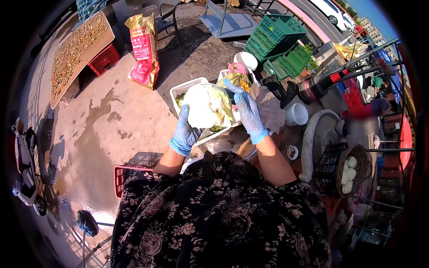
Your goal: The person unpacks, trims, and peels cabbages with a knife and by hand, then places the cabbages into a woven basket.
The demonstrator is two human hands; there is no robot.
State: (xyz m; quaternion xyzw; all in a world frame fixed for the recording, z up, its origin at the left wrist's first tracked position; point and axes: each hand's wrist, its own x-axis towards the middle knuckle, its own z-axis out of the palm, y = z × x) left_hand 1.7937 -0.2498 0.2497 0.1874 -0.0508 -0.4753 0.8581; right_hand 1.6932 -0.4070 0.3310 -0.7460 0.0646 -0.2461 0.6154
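A large pale cabbage head [203,105], bright in the sun, is held over a white plastic basket [175,90]. My left hand [184,134], in a blue glove, grips its lower left side; some fingers are hidden beneath it. My right hand [249,114], also gloved in blue, is at the cabbage's right edge with fingers stretched out and apart. Whether its palm touches the leaves I cannot tell. Green leaf pieces [216,129] show in the basket below. Just beyond my right fingers are a pink cloth-like item [237,68] and yellow-green leaves [244,84].
A white bucket [296,114] stands to the right, before a round stone-like basin [309,147]. Farther right, a wicker basket [367,163] holds several pale cabbages. Green crates [272,38] are stacked ahead. A red-gold sack [142,49] stands ahead left; a red crate [119,181] is by my left side.
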